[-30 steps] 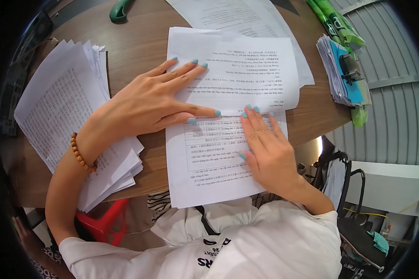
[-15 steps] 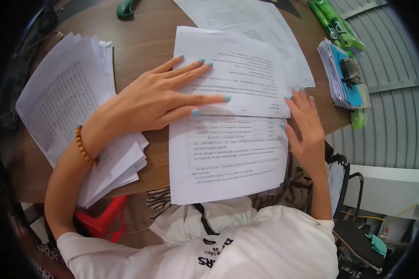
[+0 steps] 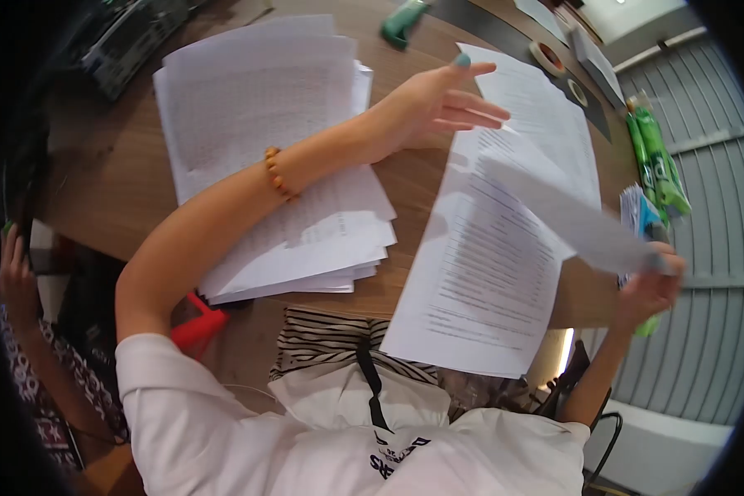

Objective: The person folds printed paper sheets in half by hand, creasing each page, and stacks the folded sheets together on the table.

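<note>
Closest to my lap, the printed page (image 3: 488, 285) lies on the worktop (image 3: 412, 217), its near end overhanging the edge. Above it, tilted, the lifted sheet (image 3: 572, 217) slants across toward my right hand (image 3: 655, 277), which pinches it near one end between thumb and fingers. A light, even pinch should serve best here, with the paper kept smoothly curved so it doesn't crease or drag the page beneath along. My left hand (image 3: 442, 103) is spread, thumb and fingers apart, by the far end of the pages; whether the fingertips touch paper I can't tell. Laid flat, it would steady that overhanging page well. To my left sits the paper stack (image 3: 264, 116), partly covered by my forearm.

Farther off, the loose papers (image 3: 554, 116) run beneath the lifted sheet, which hides part of them. Beyond are two tape rolls (image 3: 547, 58); the green-handled tool (image 3: 403, 23) is cut off at the top. The print is too small and blurred to read, and my right fingers are smeared, so their exact grip is unclear.
</note>
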Demonstrator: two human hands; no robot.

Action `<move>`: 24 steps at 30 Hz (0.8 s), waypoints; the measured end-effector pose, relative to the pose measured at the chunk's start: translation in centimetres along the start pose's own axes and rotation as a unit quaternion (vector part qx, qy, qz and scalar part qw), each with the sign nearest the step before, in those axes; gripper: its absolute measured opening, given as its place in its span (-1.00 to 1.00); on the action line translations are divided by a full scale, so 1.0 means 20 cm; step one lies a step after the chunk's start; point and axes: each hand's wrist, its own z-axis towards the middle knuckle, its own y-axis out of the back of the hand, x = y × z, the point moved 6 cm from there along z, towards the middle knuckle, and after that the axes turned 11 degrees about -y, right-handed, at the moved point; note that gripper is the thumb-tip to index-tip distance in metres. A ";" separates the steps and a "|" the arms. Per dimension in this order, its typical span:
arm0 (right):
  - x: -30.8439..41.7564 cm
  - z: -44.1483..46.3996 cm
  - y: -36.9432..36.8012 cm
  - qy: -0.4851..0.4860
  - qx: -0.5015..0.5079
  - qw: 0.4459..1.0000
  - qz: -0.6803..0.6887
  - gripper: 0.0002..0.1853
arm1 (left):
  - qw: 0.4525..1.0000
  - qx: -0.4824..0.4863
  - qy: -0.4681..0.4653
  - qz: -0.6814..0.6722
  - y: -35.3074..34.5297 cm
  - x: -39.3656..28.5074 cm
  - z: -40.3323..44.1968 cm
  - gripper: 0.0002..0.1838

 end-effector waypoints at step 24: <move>0.87 -0.55 -1.56 0.304 0.341 0.888 0.047 -0.44 | 0.988 -0.067 -0.122 0.070 0.82 -0.52 -0.05 -0.51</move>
